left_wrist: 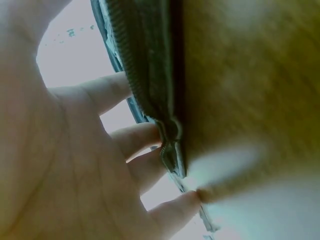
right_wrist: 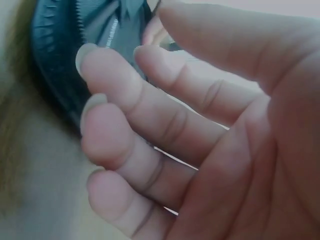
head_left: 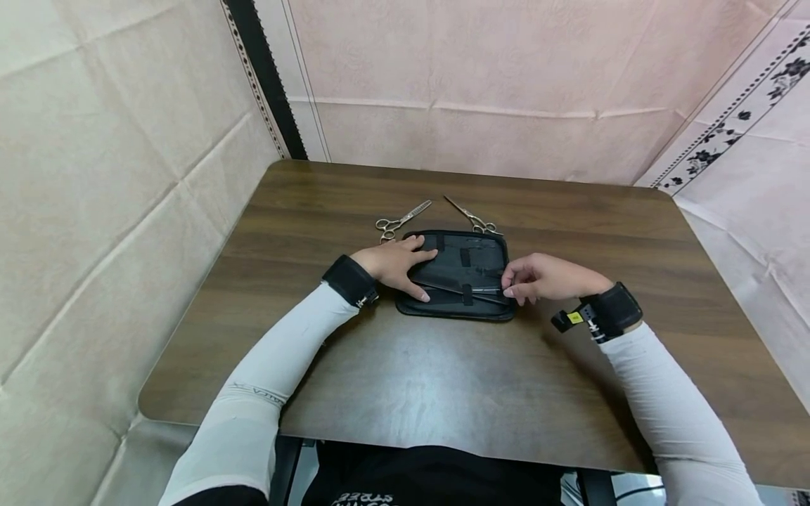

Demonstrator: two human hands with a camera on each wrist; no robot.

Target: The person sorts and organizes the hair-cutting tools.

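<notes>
A black zip case (head_left: 452,309) lies unfolded flat on the table, with elastic loops inside. My left hand (head_left: 399,263) rests on its left side, fingers spread and thumb on the lower part; the case's zipper edge (left_wrist: 145,60) runs past these fingers in the left wrist view. At the right rim is my right hand (head_left: 547,276), its fingers bent and thumb and index fingertips right at the end of slim dark tools (head_left: 455,287) under a loop. One is a toothed comb (right_wrist: 102,22) in the right wrist view. I cannot tell whether those fingertips pinch it.
Behind the case, thinning scissors (head_left: 403,220) lie at the left and a second pair of scissors (head_left: 473,216) at the right. The brown wooden table (head_left: 411,379) has pale cloth hangings (head_left: 493,91) behind it and at both sides.
</notes>
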